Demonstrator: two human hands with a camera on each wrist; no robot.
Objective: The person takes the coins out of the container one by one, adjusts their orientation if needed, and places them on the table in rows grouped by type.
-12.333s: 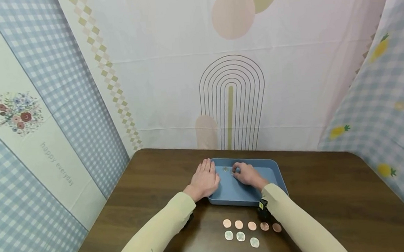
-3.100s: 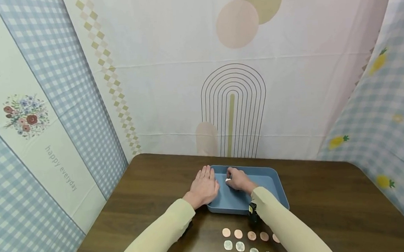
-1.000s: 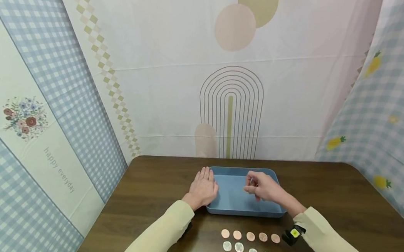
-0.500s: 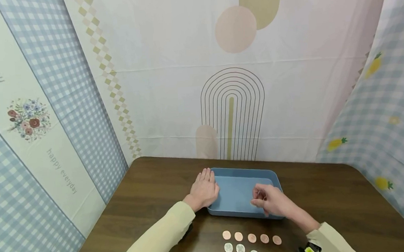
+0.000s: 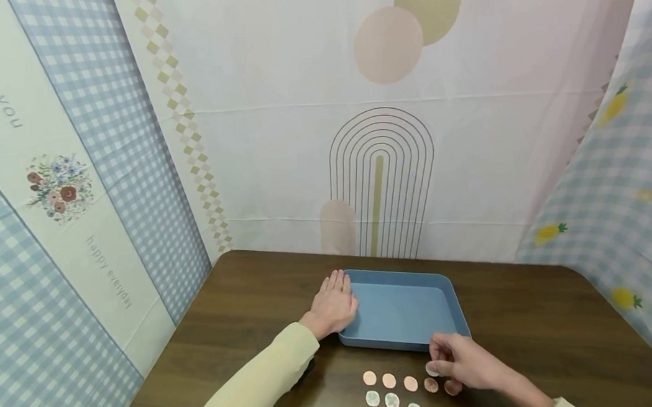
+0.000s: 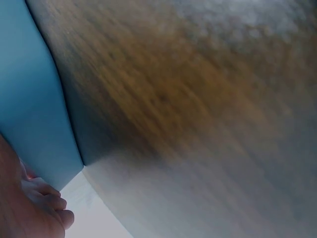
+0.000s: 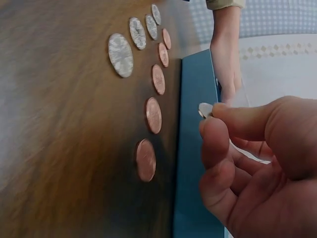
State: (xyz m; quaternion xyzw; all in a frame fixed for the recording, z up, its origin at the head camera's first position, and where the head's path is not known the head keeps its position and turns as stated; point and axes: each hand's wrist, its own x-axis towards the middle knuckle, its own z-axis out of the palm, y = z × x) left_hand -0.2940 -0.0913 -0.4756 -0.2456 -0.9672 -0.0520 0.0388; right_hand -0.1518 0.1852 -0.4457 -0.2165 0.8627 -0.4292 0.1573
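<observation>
My right hand (image 5: 463,362) pinches a silver coin (image 7: 205,109) between thumb and forefinger, just over the near right rim of a blue tray. Under it lies a row of several copper coins (image 5: 410,383); the rightmost is partly hidden by the fingers. A nearer row holds several silver coins (image 5: 391,400), the rightmost close to the bottom edge of the head view. My left hand (image 5: 332,304) rests along the left rim of the blue tray (image 5: 402,311), its fingers straight and together. No coin shows on the tray's floor.
The brown wooden table (image 5: 263,282) extends to both sides of the tray. A patterned white cloth (image 5: 279,169) hangs behind it, with blue checked cloths (image 5: 601,211) at the sides.
Coins seen in the tray 12 seconds ago are gone, and the silver row has grown by one. Over the last second my right hand moved from above the tray toward the coins. Left hand stayed.
</observation>
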